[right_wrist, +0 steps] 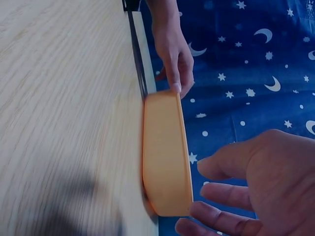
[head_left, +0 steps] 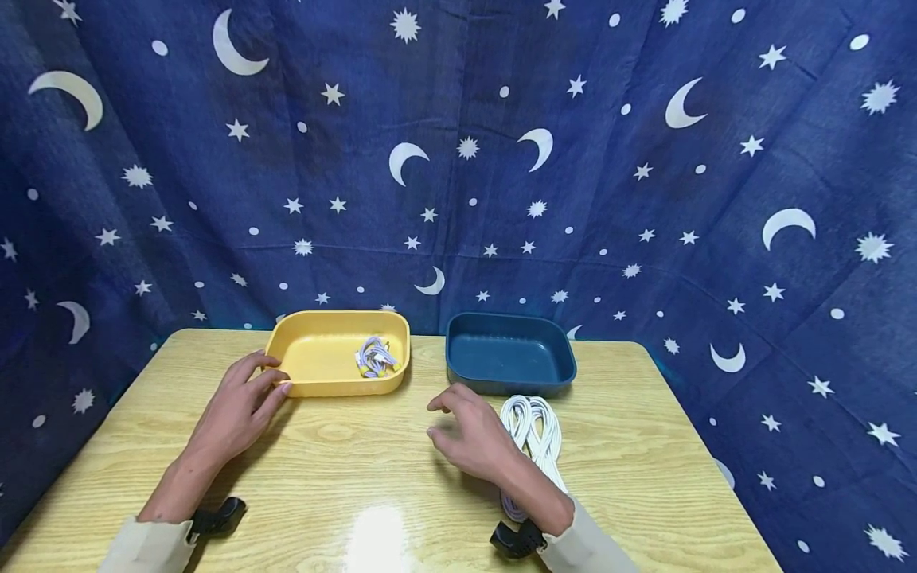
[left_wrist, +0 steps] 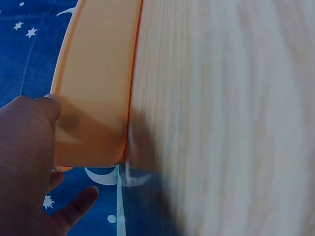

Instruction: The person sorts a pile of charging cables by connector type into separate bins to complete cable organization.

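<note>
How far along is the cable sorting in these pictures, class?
Done, it seems: one small cable bundle lies in the yellow tray. In hand: the left hand touches that tray's corner; the right hand hovers open, holding nothing. Left: the white cable coil lies on the table, and the blue tray is empty.

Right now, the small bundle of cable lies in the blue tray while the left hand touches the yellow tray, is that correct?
Not quite. The small bundle of cable lies in the yellow tray, not the blue tray, which looks empty. The head view shows this. The left hand does touch the yellow tray.
</note>
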`<state>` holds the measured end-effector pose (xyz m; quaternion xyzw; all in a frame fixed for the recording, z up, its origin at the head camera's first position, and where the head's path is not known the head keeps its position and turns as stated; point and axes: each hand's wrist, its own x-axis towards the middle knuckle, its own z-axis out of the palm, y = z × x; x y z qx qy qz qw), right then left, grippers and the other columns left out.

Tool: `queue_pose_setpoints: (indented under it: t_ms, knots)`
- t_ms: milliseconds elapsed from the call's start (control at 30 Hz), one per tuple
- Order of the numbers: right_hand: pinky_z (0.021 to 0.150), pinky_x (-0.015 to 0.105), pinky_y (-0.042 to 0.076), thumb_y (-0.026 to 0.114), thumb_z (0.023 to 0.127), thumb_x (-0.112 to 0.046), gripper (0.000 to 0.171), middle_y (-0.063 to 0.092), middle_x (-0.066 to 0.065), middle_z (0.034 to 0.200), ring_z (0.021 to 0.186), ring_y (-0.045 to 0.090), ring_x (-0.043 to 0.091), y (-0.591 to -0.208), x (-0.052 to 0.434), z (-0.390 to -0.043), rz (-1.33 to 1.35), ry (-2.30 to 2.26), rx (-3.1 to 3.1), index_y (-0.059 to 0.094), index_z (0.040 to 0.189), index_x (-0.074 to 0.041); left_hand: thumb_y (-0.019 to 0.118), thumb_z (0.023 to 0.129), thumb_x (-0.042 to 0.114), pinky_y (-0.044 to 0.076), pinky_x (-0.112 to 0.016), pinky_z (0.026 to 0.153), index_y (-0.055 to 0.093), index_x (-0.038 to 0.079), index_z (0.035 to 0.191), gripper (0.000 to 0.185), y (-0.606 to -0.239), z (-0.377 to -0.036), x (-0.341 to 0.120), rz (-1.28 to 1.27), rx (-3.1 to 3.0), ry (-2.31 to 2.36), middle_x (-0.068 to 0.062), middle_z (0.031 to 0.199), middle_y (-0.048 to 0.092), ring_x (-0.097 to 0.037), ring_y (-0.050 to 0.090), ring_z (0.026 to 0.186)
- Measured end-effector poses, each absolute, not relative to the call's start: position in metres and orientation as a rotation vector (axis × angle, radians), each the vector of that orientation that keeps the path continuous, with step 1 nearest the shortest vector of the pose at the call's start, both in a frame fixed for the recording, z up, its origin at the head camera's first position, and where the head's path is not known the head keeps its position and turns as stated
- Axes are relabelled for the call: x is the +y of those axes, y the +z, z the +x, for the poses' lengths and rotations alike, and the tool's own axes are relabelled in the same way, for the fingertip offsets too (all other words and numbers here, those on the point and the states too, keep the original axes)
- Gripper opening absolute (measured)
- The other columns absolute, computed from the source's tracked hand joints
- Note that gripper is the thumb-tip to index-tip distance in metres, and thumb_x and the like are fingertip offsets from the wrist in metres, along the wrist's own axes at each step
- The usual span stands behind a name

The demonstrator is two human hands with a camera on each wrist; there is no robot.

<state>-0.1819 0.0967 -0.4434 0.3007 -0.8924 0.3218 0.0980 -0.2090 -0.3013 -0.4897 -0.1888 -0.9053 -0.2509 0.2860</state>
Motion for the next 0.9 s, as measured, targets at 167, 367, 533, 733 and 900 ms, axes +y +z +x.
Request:
queue_pose_setpoints:
  t_ms: [167,367,533,733,900]
  knots:
    - [0.087,0.035,0.056,0.082,0.087,-0.012,0.024,0.068,-0.001,0.11,0.101,0.066,0.014,-0.444,0.108,-0.181,0.891,0.913,-2.643,0.074,0.109,-0.01,0.074,0.1,0.014,0.036,-0.063,0.111,0.074,0.008,0.098,0.007,-0.489,-0.21,-0.301,-0.507,-2.42,-0.663,-0.017,0.123,0.062,-0.047,0.049,0.132]
    - [0.086,0.036,0.057,0.081,0.087,-0.01,0.022,0.069,0.0,0.109,0.099,0.068,0.017,-0.448,0.119,-0.179,0.92,0.864,-2.643,0.074,0.107,-0.009,0.076,0.098,0.011,0.036,-0.065,0.111,0.075,0.007,0.098,0.004,-0.49,-0.209,-0.301,-0.5,-2.43,-0.664,-0.017,0.123,0.062,-0.047,0.048,0.134]
    - [0.093,0.038,0.056,0.082,0.087,-0.012,0.023,0.069,0.0,0.111,0.105,0.067,0.017,-0.452,0.125,-0.176,0.984,0.77,-2.643,0.074,0.108,-0.01,0.076,0.097,0.011,0.036,-0.065,0.11,0.075,0.008,0.098,0.004,-0.49,-0.209,-0.301,-0.505,-2.43,-0.665,-0.017,0.123,0.062,-0.047,0.049,0.133]
    - [0.094,0.038,0.056,0.085,0.085,-0.012,0.026,0.069,0.0,0.109,0.105,0.066,0.017,-0.454,0.13,-0.175,1.012,0.706,-2.602,0.073,0.108,-0.009,0.076,0.098,0.011,0.036,-0.064,0.111,0.075,0.006,0.098,0.005,-0.491,-0.209,-0.302,-0.514,-2.421,-0.669,-0.017,0.122,0.062,-0.047,0.049,0.132]
    - [0.092,0.04,0.056,0.086,0.083,-0.013,0.028,0.069,0.001,0.107,0.103,0.066,0.017,-0.453,0.136,-0.176,1.01,0.682,-2.607,0.073,0.107,-0.007,0.076,0.098,0.012,0.036,-0.063,0.112,0.075,0.006,0.098,0.006,-0.492,-0.21,-0.302,-0.517,-2.412,-0.665,-0.016,0.122,0.062,-0.047,0.049,0.132]
